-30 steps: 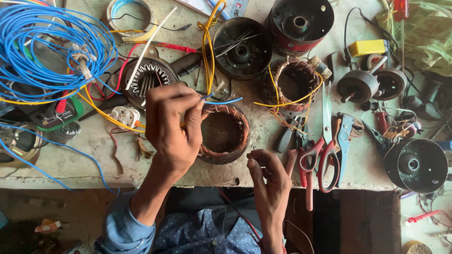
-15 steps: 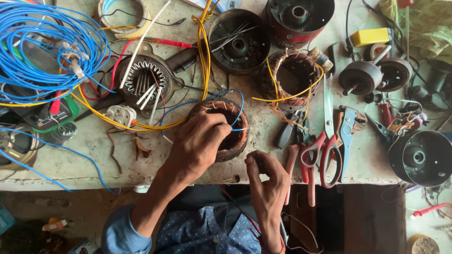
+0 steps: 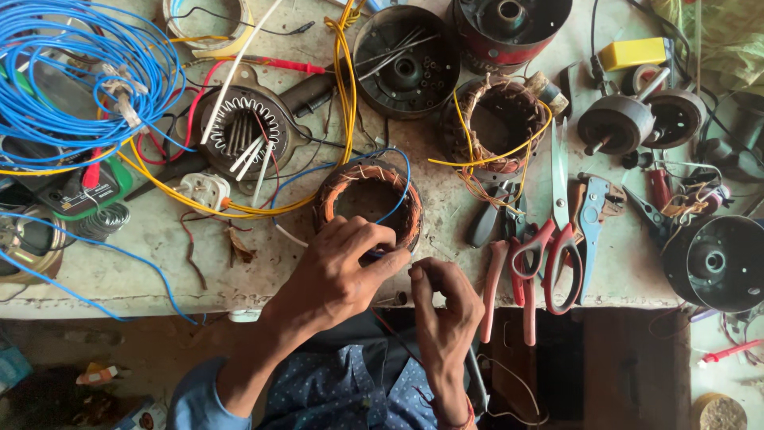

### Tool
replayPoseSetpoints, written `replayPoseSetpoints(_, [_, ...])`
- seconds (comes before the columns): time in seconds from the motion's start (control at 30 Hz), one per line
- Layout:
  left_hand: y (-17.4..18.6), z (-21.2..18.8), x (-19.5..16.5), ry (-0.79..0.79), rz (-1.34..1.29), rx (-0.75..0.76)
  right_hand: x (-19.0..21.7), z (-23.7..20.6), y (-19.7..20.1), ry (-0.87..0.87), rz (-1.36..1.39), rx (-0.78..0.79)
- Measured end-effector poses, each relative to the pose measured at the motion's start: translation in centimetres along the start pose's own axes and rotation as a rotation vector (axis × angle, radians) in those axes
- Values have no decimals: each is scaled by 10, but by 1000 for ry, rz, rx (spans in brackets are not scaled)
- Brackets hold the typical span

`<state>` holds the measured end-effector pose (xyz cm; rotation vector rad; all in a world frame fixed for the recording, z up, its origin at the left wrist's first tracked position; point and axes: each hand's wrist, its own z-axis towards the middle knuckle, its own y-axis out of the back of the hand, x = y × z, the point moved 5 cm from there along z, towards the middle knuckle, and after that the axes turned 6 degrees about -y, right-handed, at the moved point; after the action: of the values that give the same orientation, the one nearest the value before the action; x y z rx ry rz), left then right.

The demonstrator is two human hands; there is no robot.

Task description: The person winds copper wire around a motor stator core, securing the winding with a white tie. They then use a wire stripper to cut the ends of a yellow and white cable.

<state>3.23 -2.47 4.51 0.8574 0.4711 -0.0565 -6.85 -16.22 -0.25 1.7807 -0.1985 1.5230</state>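
Your left hand [image 3: 338, 275] fingers [image 3: 374, 239] curl over the near rim of the copper-wound stator [image 3: 368, 203], pinching a blue wire [image 3: 398, 187]. Your right hand [image 3: 442, 306] fingers [image 3: 419, 275] pinch a thin strand just beside it. The stator rests mid-desk [image 3: 159, 263], red-handled scissors [image 3: 553, 239] to its right.

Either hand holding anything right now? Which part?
Left hand pinches a blue wire at the near rim of the stator. Right hand has fingertips pinched together, probably on a thin wire; too fine to tell.
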Motion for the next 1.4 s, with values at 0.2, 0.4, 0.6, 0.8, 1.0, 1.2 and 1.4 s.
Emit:
replayPoseSetpoints(0.2, [1, 0, 2, 23, -107, -36, 1, -3, -3, 49, 8, -39])
replayPoseSetpoints(0.4, [-6, 1, 2, 52, -28, -32, 14, -2, -1, 217, -106, -94])
replayPoseSetpoints(0.6, [-12, -1, 1, 83, 31, -20, 26, -2, -2, 322, -227, -165])
replayPoseSetpoints(0.8, [-14, -1, 0, 105, 69, -44, 27, 2, -2, 355, -202, -144])
replayPoseSetpoints(1.0, [-13, -1, -2, 97, 67, -66, 5, 6, -4, 127, -8, -51])
replayPoseSetpoints(1.2, [-12, 3, -7, 40, 100, -34, -19, 8, -8, -254, 429, 115])
replayPoseSetpoints(1.4, [-11, 9, -6, -10, 112, 22, -33, 12, -15, -473, 767, 249])
